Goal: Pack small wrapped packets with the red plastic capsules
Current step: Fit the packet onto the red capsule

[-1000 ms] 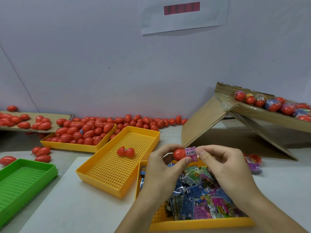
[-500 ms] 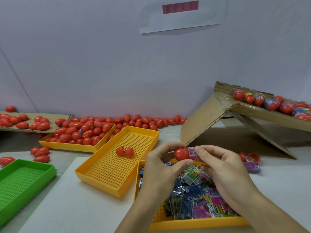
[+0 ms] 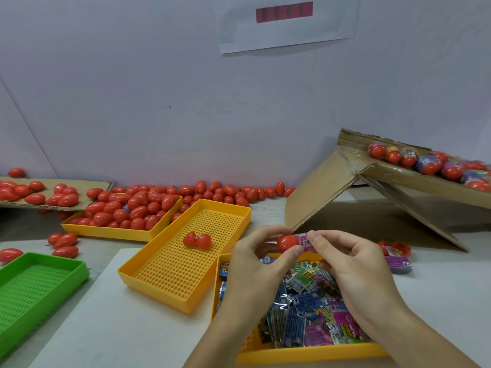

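While left hand (image 3: 255, 258) pinches red capsule half (image 3: 287, 243), right hand (image 3: 353, 264) fingertips pinch pink packet (image 3: 303, 239) against it.

Red capsules (image 3: 138, 208), perforated yellow trays (image 3: 186, 264), one green tray (image 3: 32, 288).

Both forearms come up from the bottom edge and the hands meet in the middle. The left hand (image 3: 255, 257) pinches with thumb and forefinger in a closed grip. The right hand (image 3: 348, 264) pinches too, its fingertips (image 3: 314, 239) almost touching the left ones.
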Action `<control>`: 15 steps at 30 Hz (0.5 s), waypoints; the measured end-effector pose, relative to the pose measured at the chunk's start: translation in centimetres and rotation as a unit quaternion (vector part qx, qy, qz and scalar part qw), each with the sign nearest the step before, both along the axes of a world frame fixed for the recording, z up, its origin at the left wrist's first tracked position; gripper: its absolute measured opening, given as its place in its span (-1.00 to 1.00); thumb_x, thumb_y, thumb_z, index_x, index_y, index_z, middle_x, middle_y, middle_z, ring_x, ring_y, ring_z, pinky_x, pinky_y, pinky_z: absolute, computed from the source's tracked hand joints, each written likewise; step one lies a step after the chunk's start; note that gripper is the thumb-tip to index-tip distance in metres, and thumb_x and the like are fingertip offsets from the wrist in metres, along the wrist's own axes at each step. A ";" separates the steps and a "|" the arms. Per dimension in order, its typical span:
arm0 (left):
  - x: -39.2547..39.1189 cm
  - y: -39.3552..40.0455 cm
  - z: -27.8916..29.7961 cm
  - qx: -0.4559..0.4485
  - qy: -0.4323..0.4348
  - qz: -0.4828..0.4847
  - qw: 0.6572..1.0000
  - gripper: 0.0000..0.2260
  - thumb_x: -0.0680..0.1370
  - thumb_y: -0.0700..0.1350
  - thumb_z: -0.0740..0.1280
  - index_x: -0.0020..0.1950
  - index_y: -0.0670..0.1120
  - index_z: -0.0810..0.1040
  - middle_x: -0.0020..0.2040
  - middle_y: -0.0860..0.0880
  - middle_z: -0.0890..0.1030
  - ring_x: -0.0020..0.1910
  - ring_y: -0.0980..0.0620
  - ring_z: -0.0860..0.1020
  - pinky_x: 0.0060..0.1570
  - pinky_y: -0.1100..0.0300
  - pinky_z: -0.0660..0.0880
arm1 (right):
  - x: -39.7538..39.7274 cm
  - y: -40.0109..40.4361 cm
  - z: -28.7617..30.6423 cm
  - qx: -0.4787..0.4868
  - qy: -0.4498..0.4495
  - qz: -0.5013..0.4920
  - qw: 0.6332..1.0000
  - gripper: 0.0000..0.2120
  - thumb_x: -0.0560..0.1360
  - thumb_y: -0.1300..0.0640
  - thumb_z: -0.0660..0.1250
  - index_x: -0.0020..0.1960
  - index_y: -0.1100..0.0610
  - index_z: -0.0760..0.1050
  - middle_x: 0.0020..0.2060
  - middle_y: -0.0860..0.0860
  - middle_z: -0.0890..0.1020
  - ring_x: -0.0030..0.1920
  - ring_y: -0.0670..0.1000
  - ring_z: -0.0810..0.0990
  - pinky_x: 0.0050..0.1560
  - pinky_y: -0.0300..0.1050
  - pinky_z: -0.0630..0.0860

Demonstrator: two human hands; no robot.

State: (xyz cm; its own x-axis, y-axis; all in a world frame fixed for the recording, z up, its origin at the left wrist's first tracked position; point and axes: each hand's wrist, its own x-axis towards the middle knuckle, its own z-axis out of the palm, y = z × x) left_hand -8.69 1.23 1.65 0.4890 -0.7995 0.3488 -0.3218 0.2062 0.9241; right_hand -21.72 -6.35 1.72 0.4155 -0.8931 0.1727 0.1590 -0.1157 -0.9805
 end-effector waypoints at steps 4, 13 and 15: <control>0.1 -0.1 -0.1 0.007 -0.017 0.011 1.000 -0.75 0.38 -0.09 0.57 0.03 0.06 0.66 -0.08 0.09 0.69 -0.02 0.09 0.65 -0.01 0.08 0.64 | 0.0 0.1 0.0 -0.009 0.016 -0.007 1.000 -0.72 0.30 -0.14 0.43 -0.09 -0.01 0.71 -0.17 -0.03 0.75 -0.07 -0.06 0.71 0.10 0.10 0.61; 0.1 -0.1 -0.2 0.000 -0.019 -0.006 1.000 -0.75 0.40 -0.17 0.57 0.03 0.03 0.66 -0.07 0.04 0.67 0.01 0.02 0.64 -0.03 0.08 0.66 | 0.0 0.2 0.1 -0.032 0.033 -0.005 0.999 -0.75 0.35 -0.09 0.41 -0.07 0.01 0.71 -0.19 -0.06 0.75 -0.09 -0.09 0.71 0.03 -0.01 0.62; 0.1 -0.1 -0.2 -0.001 -0.018 -0.011 1.000 -0.75 0.40 -0.18 0.56 0.03 0.01 0.66 -0.06 0.03 0.67 0.01 0.02 0.64 -0.04 0.10 0.66 | 0.0 0.3 0.1 -0.043 0.037 -0.011 0.998 -0.76 0.35 -0.09 0.41 -0.08 0.00 0.71 -0.20 -0.07 0.74 -0.10 -0.11 0.70 0.00 -0.06 0.62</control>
